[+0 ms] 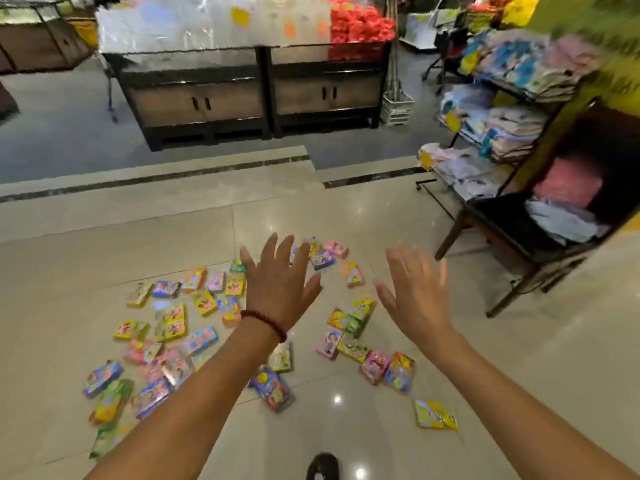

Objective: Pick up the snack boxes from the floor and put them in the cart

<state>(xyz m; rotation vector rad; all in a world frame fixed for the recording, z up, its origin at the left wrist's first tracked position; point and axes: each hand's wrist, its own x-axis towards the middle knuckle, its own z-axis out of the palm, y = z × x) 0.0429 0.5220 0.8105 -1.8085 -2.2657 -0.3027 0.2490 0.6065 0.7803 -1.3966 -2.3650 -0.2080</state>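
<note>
Several small colourful snack boxes (204,336) lie scattered flat on the glossy tiled floor, spread from lower left to centre right; one yellow box (435,414) lies apart at the lower right. My left hand (278,284), with a bead bracelet on the wrist, is held out above the boxes with fingers spread, holding nothing. My right hand (417,292) is held out beside it, fingers spread and blurred, also holding nothing. No cart can be made out near the boxes.
A dark display counter (256,98) with bagged goods stands across the aisle ahead. A metal rack (498,140) of folded textiles and a dark wooden shelf (540,233) stand at the right. My dark shoe (322,466) shows at the bottom edge.
</note>
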